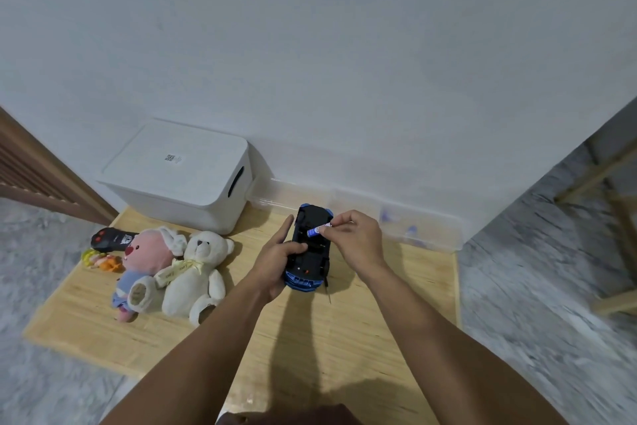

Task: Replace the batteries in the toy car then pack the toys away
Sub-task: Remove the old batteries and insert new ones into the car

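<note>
A blue toy car is turned upside down above the wooden table, its black underside facing up. My left hand grips the car from the left side, thumb on the underside. My right hand pinches a blue and white battery and holds it over the open battery bay. A thin screwdriver lies on the table just right of the car's front end.
A white lidded storage box stands at the back left. A clear plastic tray with a few batteries sits against the wall. A white teddy bear, a pink plush, a black remote and a small yellow toy lie at the left.
</note>
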Demonstrator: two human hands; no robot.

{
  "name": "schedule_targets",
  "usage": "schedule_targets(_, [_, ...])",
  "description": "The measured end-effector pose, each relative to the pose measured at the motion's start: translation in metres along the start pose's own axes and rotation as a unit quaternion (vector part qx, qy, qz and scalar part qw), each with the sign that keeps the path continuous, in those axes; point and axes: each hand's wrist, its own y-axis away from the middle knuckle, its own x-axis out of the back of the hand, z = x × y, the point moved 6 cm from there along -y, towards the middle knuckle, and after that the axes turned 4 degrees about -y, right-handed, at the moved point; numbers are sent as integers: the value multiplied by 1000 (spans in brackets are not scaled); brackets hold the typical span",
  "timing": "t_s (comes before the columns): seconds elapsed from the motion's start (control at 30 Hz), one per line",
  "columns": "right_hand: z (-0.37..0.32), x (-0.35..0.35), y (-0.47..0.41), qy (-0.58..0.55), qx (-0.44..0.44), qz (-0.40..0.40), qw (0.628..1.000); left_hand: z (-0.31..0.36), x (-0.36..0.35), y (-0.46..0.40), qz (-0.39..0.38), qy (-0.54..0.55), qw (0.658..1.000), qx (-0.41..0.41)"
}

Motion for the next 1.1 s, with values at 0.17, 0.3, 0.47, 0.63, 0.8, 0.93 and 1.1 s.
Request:
schedule_targets(0.17, [-2, -4, 4, 46, 42, 35, 997, 5, -6, 3, -4, -26, 999, -19])
schedule_targets(0.3, [-3, -2, 5, 71, 63, 57, 994, 5, -4, 0, 4, -39, 999, -25])
schedule_targets(0.47, [0, -4, 8, 96, 78, 57, 991, 8, -7, 1, 0, -25, 999, -31])
schedule_targets(0.63, [0, -7, 12, 134, 104, 36, 985, 11, -10, 2, -2, -19, 999, -41])
schedule_targets(0.8, [-7, -12, 15, 228, 186, -20, 955, 14, -8, 0, -4, -25, 999, -45])
schedule_targets(0.93, [-8, -15, 19, 288, 243, -56, 925, 13, -6, 1, -2, -40, 998, -48])
schedule_targets(1.1, [3, -15, 15, 292, 221, -89, 926, 5, -1, 2, 24, -45, 998, -39])
